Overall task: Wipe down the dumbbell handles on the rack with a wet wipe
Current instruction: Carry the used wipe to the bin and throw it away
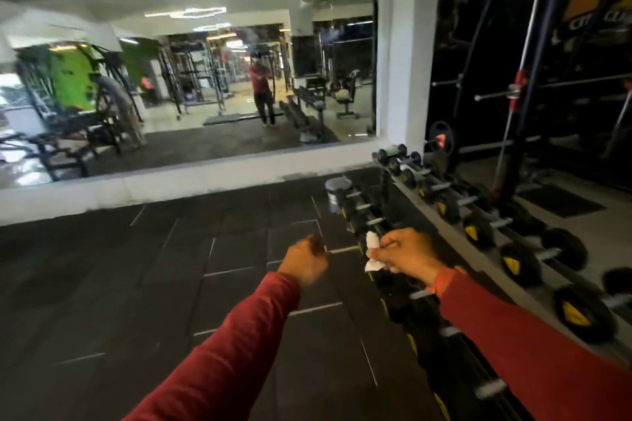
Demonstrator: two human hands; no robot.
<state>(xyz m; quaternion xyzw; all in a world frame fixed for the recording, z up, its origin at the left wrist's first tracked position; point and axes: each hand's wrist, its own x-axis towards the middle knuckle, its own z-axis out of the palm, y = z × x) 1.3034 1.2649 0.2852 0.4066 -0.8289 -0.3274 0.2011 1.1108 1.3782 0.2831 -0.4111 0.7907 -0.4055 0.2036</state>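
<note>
Right hand (408,255) pinches wet wipe (372,243) at 4 o'clock, over lower-rack dumbbell handles (419,294); left hand (306,261) curled, holding nothing | wipe looks soft, limp, light; bunch it round each stiff handle, between the heavy heads

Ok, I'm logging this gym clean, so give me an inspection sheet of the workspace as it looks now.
Surface: dark tiled floor, pale seams.
Job's things: rack with two rows of dumbbells; white wipe.
Clutter: small bucket at the rack's far end.
Grippers: right hand grips the wipe over the lower row; left hand is curled, holding nothing.
Cables: nothing seen.
Surroundings: wall mirror, white pillar, weight machine.
</note>
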